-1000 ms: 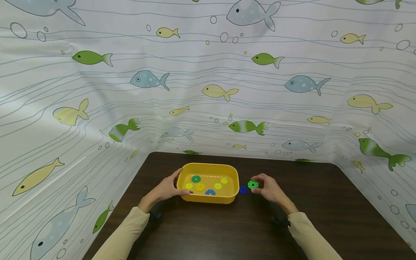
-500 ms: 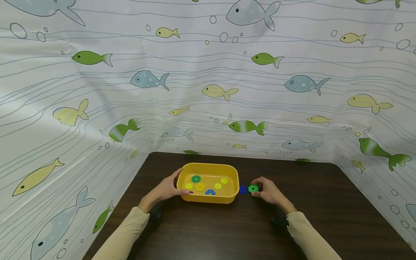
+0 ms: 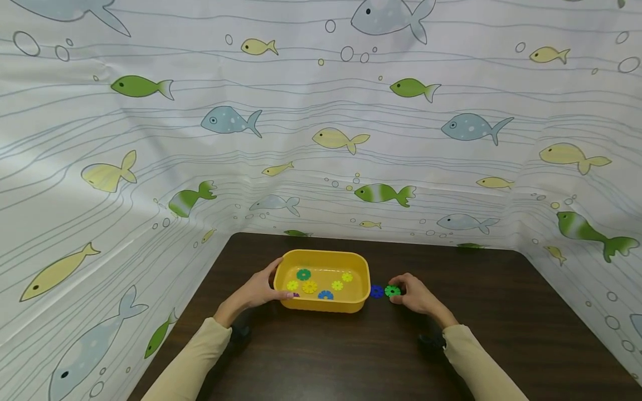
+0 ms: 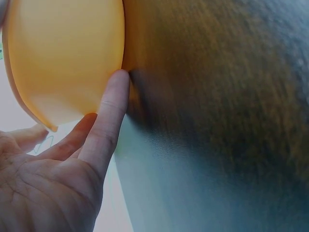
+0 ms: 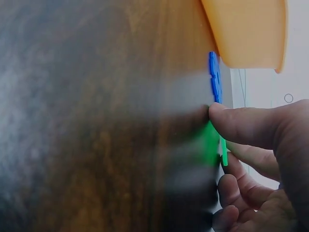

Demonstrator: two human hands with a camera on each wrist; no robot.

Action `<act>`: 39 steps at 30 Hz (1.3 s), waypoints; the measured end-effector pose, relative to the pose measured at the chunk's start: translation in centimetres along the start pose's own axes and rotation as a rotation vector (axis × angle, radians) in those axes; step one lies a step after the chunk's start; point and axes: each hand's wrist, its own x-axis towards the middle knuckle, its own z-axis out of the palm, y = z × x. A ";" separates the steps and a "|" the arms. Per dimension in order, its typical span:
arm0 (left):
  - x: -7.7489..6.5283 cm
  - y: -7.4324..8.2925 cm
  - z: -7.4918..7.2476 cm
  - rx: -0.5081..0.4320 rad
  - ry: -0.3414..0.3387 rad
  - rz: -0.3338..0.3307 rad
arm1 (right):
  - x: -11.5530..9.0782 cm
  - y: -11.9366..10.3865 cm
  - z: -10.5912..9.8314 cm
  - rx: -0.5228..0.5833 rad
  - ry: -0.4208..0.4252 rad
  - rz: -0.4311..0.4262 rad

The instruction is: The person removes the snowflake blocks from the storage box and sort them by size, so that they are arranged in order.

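Note:
On the dark table stands a yellow plastic basin (image 3: 321, 305). My left hand (image 3: 257, 291) holds its left end, thumb over the rim and fingers against the outer wall (image 4: 67, 58). To the right of the basin, my right hand (image 3: 416, 295) pinches a green snowflake-shaped building disc (image 3: 391, 291) between thumb and fingers, low at the tabletop. A dark blue disc (image 3: 376, 292) lies flat between the basin and the green one. In the right wrist view the green disc (image 5: 224, 152) is seen edge-on, close to the blue disc (image 5: 215, 79); whether they touch I cannot tell.
Inside the basin lie several loose discs: a teal one (image 3: 303, 274), a larger yellow one (image 3: 309, 287), small yellow ones, a blue one (image 3: 325, 295) and a purple one partly hidden by my left thumb. A fish-patterned sheet (image 3: 321, 184) encloses the table's back and sides.
My right hand has lowered the green disc to the tabletop beside the blue disc, still in its fingers. The left hand and the basin have stayed put.

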 end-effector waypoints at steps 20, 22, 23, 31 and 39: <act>0.2 0.0 0.0 -0.013 0.000 -0.010 | -0.1 -0.3 -0.4 -0.014 0.087 -0.026; 0.2 0.0 0.0 -0.009 -0.001 -0.014 | -0.2 -0.7 -0.3 -0.009 0.111 -0.026; 0.1 0.0 0.1 -0.006 -0.002 -0.015 | -0.3 -1.0 -0.3 -0.004 0.126 -0.028; 0.0 0.0 0.1 -0.005 -0.003 -0.020 | 0.0 -5.0 -0.4 0.032 0.202 -0.138; 0.1 0.2 0.1 -0.014 -0.007 -0.010 | 1.3 -8.8 0.1 0.043 0.085 -0.251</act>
